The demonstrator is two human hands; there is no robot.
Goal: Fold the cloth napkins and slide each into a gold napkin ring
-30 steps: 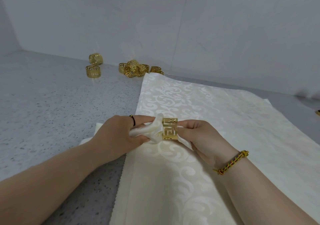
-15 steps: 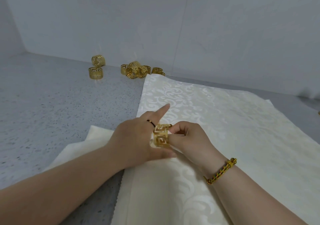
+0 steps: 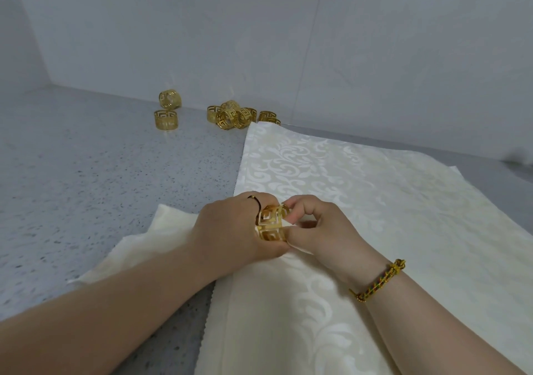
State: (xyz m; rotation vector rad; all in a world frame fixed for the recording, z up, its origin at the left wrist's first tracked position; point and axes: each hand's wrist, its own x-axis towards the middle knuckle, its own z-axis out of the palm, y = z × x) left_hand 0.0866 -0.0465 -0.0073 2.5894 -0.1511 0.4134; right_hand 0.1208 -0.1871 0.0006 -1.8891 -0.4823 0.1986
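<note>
A gold napkin ring (image 3: pixel 271 223) with a cut-out key pattern sits between my two hands, above a large cream damask cloth (image 3: pixel 375 216). My left hand (image 3: pixel 230 231) grips the ring from the left, fingers curled round it. My right hand (image 3: pixel 320 230) pinches a bit of cream napkin at the ring's right opening. The napkin (image 3: pixel 150 244) spreads out to the left on the counter, partly under my left forearm. How much of it passes through the ring is hidden by my hands.
Several loose gold rings lie at the back by the wall: two at the left (image 3: pixel 166 113) and a cluster (image 3: pixel 233 116) near the cloth's far corner. The speckled grey counter (image 3: pixel 86 187) runs left; a white wall stands behind.
My left index finger, stretched out half a second ago, has curled in around the ring. The ring has turned slightly. A second ago the napkin bunched visibly left of the ring; it now lies flatter.
</note>
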